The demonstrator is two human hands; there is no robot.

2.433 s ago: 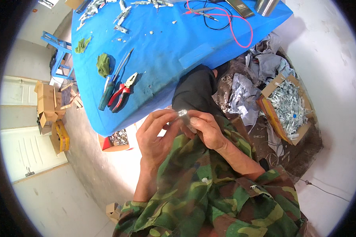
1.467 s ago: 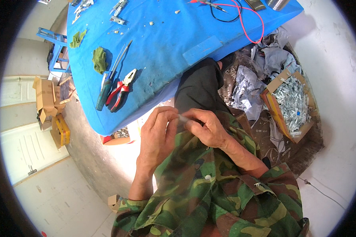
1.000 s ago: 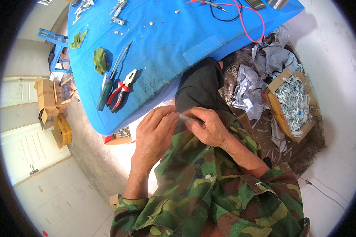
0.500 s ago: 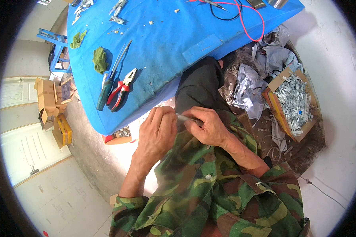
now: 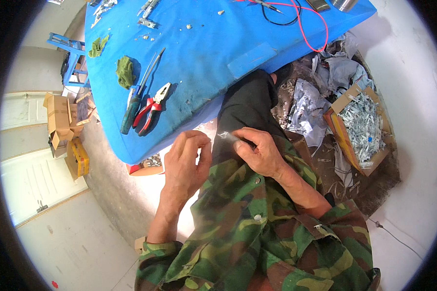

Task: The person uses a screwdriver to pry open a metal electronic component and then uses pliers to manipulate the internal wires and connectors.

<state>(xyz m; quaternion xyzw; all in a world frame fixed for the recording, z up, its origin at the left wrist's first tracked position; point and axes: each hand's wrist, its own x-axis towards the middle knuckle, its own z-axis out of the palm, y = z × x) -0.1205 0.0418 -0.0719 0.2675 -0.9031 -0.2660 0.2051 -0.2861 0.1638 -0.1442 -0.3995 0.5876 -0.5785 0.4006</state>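
Observation:
My right hand (image 5: 260,154) pinches a small silvery-grey strip (image 5: 229,137) between thumb and forefinger, above my lap. The strip's far end looks ragged and juts toward my left hand; its near end is hidden by my fingers. A short gap separates it from my left hand (image 5: 182,162), whose fingers are curled, the thumb drawn up to the fingertips. Anything pinched there is too small to make out. Beyond, on the blue-covered table (image 5: 194,63), lie red-handled pliers (image 5: 151,110) and a screwdriver (image 5: 137,97).
Green cloth scraps (image 5: 125,72), metal pieces (image 5: 148,14) and red and black test leads (image 5: 303,29) lie on the table. To the right, a carton of silvery strips (image 5: 363,128) stands by crumpled plastic bags (image 5: 307,114). A blue stool (image 5: 75,60) and cartons (image 5: 58,119) are at left.
My hands have drawn apart. The left has let go of the strip and moved slightly left; the right still holds it, with its ragged end now exposed.

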